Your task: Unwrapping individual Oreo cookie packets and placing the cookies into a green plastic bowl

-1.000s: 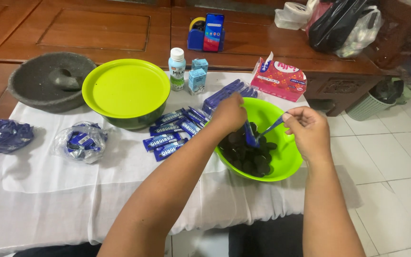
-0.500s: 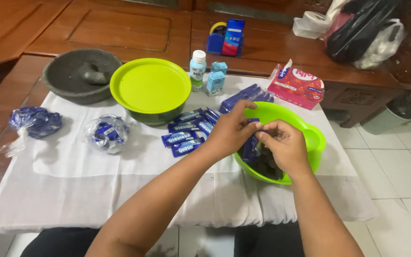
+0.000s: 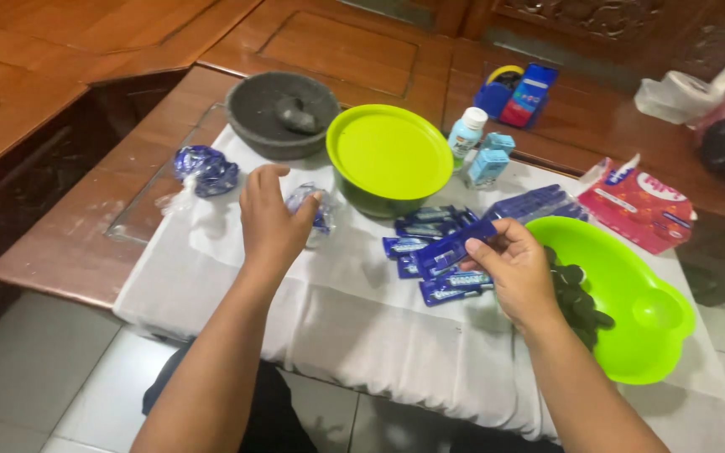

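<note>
My left hand point(image 3: 272, 218) reaches over the white cloth point(image 3: 237, 285) and touches a clear plastic bag of crumpled blue wrappers point(image 3: 316, 211), fingers curled round it. My right hand point(image 3: 513, 267) holds a blue snack packet point(image 3: 451, 248) by one end, just left of the lime green bowl point(image 3: 631, 319). Dark round cookies point(image 3: 576, 295) lie inside that bowl. Several more blue packets point(image 3: 430, 226) are scattered on the cloth between my hands.
A covered green bowl with a lime lid point(image 3: 389, 155) stands behind the packets. A stone mortar with pestle point(image 3: 283, 113) sits at the back left, another blue wrapper bag point(image 3: 205, 169) beside it. A small bottle point(image 3: 466, 134), a little carton point(image 3: 488, 164) and a red pouch point(image 3: 644, 205) stand at the back.
My left hand left the green bowl and swung left to the wrapper bag. My right hand came out of the bowl holding a blue packet. The view shifted left.
</note>
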